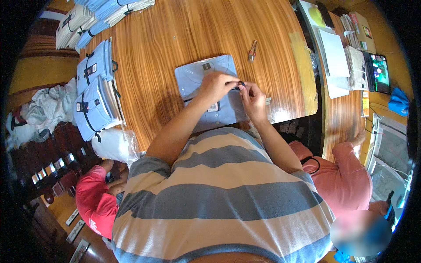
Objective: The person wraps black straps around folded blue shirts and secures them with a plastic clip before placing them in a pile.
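A folded light blue shirt point(224, 115) in clear plastic lies on the table in front of me, with a dark label near its collar and a white tag lower down. Over its right side, my left hand point(215, 87) and my right hand point(253, 100) meet, fingertips nearly touching. Both pinch a black ribbon point(240, 84), bunched small between the fingers; whether it is knotted cannot be made out. Part of the ribbon seems to run across the shirt beneath my left forearm. Beyond my right hand lies a small cutter-like tool point(252, 51) with red on it.
Wrapped blue shirts point(91, 113) tied with black ribbon are stacked along the left edge of the wooden table point(153, 57); more stacks point(94, 22) stand at the far left. A side desk at right holds papers point(334, 61) and a lit screen point(379, 73). People sit close on both sides.
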